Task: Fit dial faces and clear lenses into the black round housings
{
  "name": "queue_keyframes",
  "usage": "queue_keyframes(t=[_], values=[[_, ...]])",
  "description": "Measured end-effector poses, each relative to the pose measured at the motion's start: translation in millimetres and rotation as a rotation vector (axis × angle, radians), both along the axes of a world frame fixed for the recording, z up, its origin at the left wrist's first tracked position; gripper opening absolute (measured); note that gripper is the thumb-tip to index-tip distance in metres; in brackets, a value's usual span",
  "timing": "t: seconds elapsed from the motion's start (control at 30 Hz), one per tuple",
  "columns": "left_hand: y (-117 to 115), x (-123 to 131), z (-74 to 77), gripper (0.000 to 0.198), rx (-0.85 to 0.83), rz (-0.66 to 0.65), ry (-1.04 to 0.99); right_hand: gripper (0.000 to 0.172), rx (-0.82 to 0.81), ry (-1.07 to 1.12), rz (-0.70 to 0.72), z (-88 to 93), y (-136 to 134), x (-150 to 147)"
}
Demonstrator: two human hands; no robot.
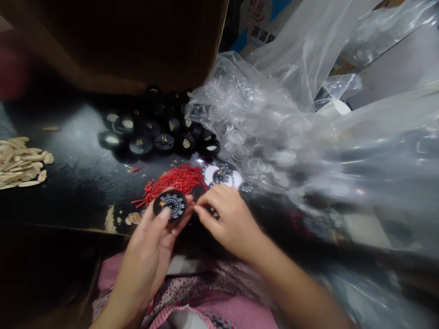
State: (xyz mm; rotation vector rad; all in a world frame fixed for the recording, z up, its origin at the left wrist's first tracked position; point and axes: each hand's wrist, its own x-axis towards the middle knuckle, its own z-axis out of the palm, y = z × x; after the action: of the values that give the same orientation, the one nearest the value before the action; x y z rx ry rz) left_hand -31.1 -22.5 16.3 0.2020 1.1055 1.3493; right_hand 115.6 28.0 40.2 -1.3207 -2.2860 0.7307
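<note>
The left hand (154,237) has a black dial (175,203) in its grip, thumb on the face; just right, the right hand (228,215) pinches, contents unclear. Beyond, red pieces (178,178) lie on the tabletop (80,180), black cases (163,143) farther, clear discs (255,164) right.

We seem to be in a small workshop: a worn black table (78,196) holds loose heaps of red pointers (180,179), black cases (163,141) and clear discs (240,141).
</note>
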Motion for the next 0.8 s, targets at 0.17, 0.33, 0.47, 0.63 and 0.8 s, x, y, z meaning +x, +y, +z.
queue_keyframes(t=[0.17, 0.33, 0.47, 0.63, 0.8], values=[[3.5, 5.0, -8.4, 0.04, -0.008, -0.074, 0.2, 0.012, -0.125, 0.191, -0.004, 7.3, -3.7, -3.5], [0.7, 10.6, -14.1, 0.033, 0.076, -0.193, 0.358, 0.011, -0.12, 0.12, -0.045, 6.7, -3.8, -4.1], [-2.4, 9.1, -11.7, 0.032, 0.102, -0.21, 0.425, 0.013, -0.121, 0.12, -0.041, 7.2, -4.3, -1.6], [-4.0, 9.8, -5.0, 0.028, 0.122, -0.189, 0.592, 0.02, -0.123, 0.164, -0.035, 7.1, -9.7, -1.3], [-5.1, 12.5, 5.6, 0.021, 0.13, -0.121, 0.75, 0.021, -0.145, 0.212, -0.078, 5.3, -16.5, -5.0]])
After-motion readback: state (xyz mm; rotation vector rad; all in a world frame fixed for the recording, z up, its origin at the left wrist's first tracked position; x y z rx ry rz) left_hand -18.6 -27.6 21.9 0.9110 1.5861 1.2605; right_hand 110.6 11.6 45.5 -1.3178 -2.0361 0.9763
